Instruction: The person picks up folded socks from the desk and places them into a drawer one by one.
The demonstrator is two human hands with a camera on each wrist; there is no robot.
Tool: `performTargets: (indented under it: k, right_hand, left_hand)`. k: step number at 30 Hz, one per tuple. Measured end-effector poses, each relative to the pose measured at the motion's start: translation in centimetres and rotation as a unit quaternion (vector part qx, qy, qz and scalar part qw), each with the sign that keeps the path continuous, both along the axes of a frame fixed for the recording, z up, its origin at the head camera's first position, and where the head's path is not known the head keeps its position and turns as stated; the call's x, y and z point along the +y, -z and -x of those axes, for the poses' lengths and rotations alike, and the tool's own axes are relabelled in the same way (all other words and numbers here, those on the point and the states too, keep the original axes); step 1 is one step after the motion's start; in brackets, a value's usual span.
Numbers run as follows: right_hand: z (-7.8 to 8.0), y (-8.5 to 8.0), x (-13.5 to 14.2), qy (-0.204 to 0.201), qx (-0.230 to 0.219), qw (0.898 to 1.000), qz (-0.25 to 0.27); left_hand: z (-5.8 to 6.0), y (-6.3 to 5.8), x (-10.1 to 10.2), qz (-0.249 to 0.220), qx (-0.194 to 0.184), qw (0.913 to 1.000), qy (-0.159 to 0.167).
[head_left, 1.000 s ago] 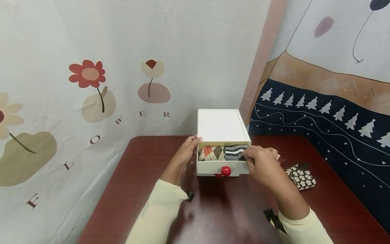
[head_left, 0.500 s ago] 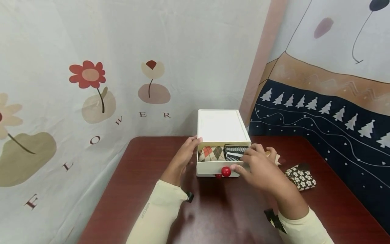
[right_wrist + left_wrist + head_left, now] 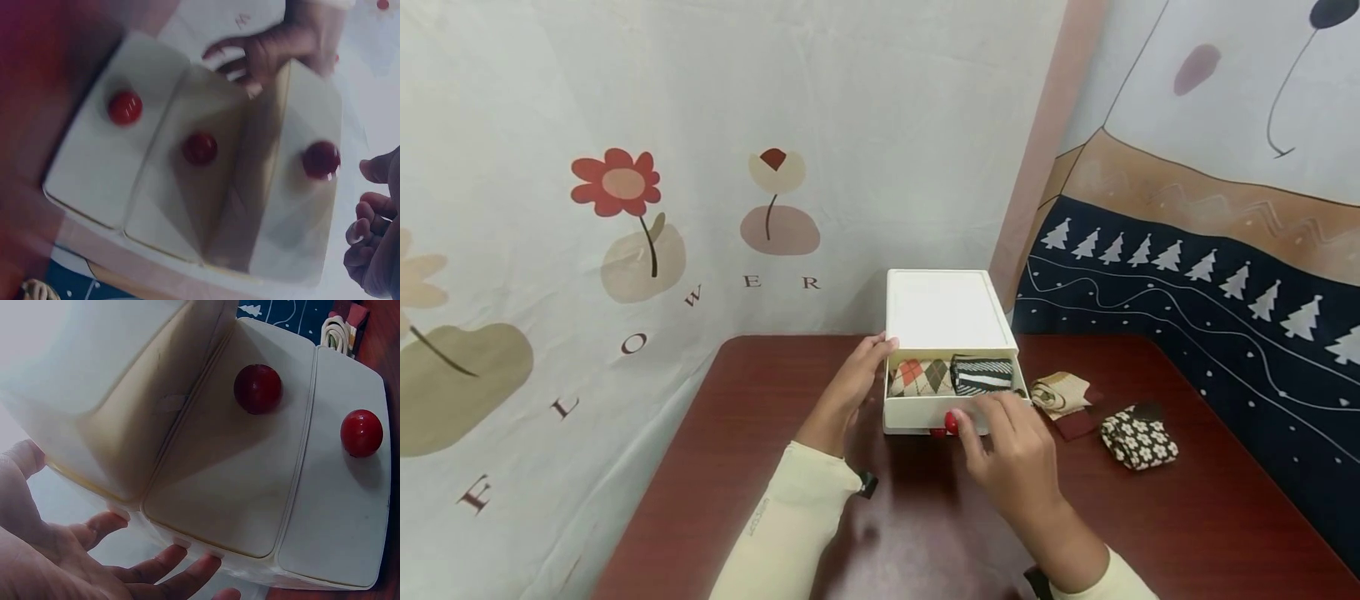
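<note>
Drawer [image 3: 917, 413], white, round red knob [image 3: 952, 422]

Top knob [image 3: 951, 422] partly hidden, left sleeve [image 3: 778, 533] cropped, drawer fronts [image 3: 94, 159] blurred

Socks [image 3: 982, 377] are contained in the drawer [image 3: 917, 414] at frame centre; two further bundles [image 3: 1139, 437] are laid on the table [image 3: 722, 433], centre right.

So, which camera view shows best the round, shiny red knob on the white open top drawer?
The right wrist view: the round red knob shows whole there, though blurred. In the head view, the right hand hides part of it. The left wrist view shows only the two lower red knobs, not this one.
</note>
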State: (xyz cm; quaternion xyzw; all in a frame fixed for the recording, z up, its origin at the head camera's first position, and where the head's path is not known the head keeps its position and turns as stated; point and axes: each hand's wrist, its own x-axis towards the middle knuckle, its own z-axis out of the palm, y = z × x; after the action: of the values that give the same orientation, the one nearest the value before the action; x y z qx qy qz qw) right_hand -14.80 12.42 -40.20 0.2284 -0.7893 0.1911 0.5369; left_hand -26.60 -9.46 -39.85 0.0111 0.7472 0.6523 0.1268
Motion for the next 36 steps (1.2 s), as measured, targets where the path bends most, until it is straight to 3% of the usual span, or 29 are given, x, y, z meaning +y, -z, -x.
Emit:
performTargets:
  k: [3,15,19,27,36]
  right_hand:
    - [-0.3,0.9,-0.6,0.009,-0.002,1.000,-0.002]
    - [-0.5,3.1,-1.3,0.071,-0.083,0.994,0.023]
    - [-0.3,3.5,-1.4,0.065,-0.092,0.993,0.047]
    - [0.8,3.8,-1.7,0.046,-0.062,0.995,0.068]
    - [2.1,3.5,-2.0,0.061,-0.101,0.990,0.073]
  left_hand:
    - [0.1,-0.1,0.0,-0.001,0.002,1.0000,-0.002]
    - [0.1,-0.1,0.0,0.001,0.003,0.9999,-0.010]
    - [0.1,0.0,0.0,-0.001,0.002,1.0000,-0.007]
    - [0.2,0.1,0.1,-0.007,0.006,0.9999,-0.005]
    - [-0.1,0.0,0.2,-0.013,-0.011,0.9998,-0.008]
